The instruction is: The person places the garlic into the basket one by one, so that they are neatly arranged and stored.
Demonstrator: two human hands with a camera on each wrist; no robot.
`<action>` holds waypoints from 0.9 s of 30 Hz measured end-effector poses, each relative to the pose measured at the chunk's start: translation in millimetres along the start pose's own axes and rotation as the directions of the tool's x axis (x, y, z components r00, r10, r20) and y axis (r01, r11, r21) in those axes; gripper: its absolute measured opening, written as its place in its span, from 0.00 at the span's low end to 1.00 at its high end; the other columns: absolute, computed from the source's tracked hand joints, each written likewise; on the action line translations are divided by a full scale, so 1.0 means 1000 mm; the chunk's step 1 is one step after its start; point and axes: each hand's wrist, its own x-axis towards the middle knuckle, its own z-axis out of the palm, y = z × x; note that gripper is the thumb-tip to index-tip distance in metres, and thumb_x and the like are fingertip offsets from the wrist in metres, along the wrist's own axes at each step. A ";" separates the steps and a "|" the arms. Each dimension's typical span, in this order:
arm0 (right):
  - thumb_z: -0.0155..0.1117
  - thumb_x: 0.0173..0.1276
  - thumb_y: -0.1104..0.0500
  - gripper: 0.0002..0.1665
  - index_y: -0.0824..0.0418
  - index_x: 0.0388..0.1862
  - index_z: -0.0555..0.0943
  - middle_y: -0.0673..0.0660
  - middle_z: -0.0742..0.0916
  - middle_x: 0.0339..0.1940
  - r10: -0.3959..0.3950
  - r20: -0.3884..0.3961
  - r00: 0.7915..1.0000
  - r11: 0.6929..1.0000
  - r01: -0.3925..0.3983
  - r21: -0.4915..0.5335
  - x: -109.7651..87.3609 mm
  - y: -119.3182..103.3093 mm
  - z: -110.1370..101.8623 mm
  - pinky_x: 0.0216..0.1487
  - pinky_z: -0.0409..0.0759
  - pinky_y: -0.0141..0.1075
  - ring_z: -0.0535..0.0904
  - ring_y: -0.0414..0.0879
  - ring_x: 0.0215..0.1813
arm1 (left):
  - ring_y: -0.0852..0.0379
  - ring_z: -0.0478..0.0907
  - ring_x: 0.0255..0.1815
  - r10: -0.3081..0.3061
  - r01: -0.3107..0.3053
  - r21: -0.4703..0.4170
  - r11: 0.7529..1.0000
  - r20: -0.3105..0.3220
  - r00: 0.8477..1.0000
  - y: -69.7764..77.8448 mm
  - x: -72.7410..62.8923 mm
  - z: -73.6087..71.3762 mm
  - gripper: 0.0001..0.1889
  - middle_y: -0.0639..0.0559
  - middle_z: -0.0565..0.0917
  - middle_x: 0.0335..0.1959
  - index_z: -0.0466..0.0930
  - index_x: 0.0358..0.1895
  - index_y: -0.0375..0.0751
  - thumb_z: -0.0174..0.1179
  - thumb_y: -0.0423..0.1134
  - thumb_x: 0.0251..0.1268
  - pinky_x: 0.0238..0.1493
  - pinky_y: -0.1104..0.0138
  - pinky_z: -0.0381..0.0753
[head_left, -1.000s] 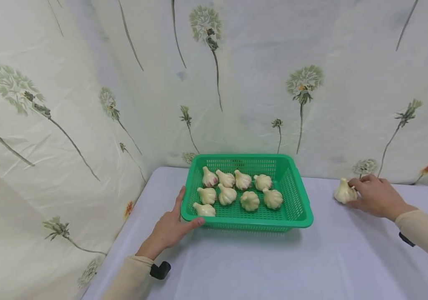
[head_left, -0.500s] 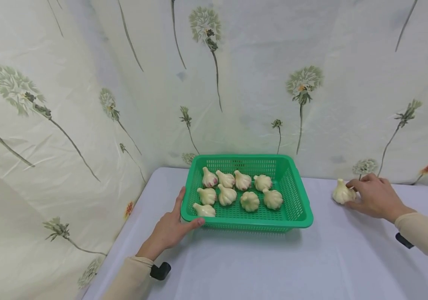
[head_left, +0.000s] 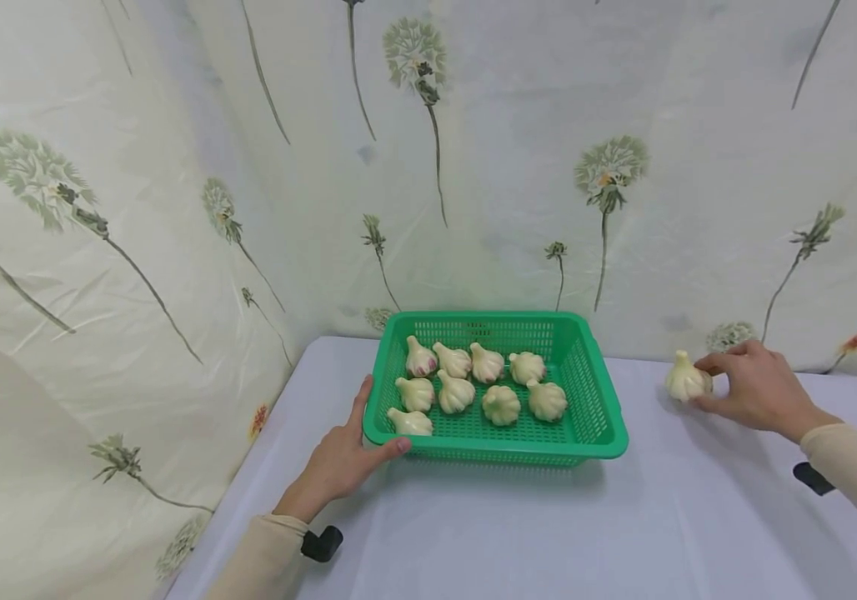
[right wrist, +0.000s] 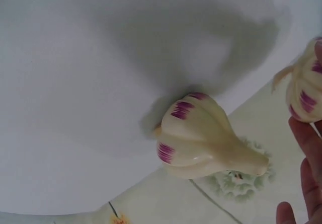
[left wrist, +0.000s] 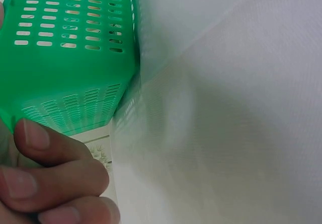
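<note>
At the right of the head view, my right hand (head_left: 762, 390) pinches a garlic bulb (head_left: 684, 379) between thumb and fingers, its neck pointing up, just over the table. That held bulb (right wrist: 305, 90) shows purple streaks at the right edge of the right wrist view. Another garlic bulb (right wrist: 201, 138) lies on the cloth there; the hand hides it in the head view. My left hand (head_left: 338, 457) grips the front left corner of a green plastic basket (head_left: 488, 448), thumb over the rim. Curled fingers (left wrist: 60, 181) show below the basket's wall in the left wrist view.
Several garlic bulbs (head_left: 456, 390) lie in the basket, mostly toward its left and back, with bare mesh at the right end. White cloth covers the table (head_left: 503, 533). A flower-printed curtain (head_left: 503, 167) hangs behind and along the left side.
The right hand has drawn the garlic bulb slightly left and lifted it a little from the cloth. The left hand and basket have stayed in place.
</note>
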 end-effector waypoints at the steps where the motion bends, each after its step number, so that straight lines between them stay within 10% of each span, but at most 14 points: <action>1: 0.88 0.50 0.47 0.35 0.67 0.52 0.88 0.64 0.93 0.45 0.000 -0.005 1.000 1.000 0.000 0.002 0.001 -0.001 -0.001 0.50 0.71 0.67 0.76 0.66 0.53 | 0.50 0.79 0.34 -0.002 0.002 0.003 1.000 -0.001 1.000 0.000 0.000 0.000 0.61 0.44 0.80 0.28 0.30 0.87 0.72 0.63 0.78 0.61 0.32 0.60 0.74; 27: 0.87 0.55 0.45 0.36 0.66 0.56 0.87 0.67 0.91 0.51 0.002 -0.060 0.998 0.985 0.009 0.173 0.037 -0.054 -0.053 0.51 0.69 0.57 0.71 0.62 0.58 | 0.49 0.79 0.34 0.010 -0.010 -0.006 1.000 -0.012 1.000 -0.005 0.003 0.003 0.61 0.43 0.80 0.27 0.30 0.87 0.74 0.63 0.78 0.61 0.30 0.60 0.74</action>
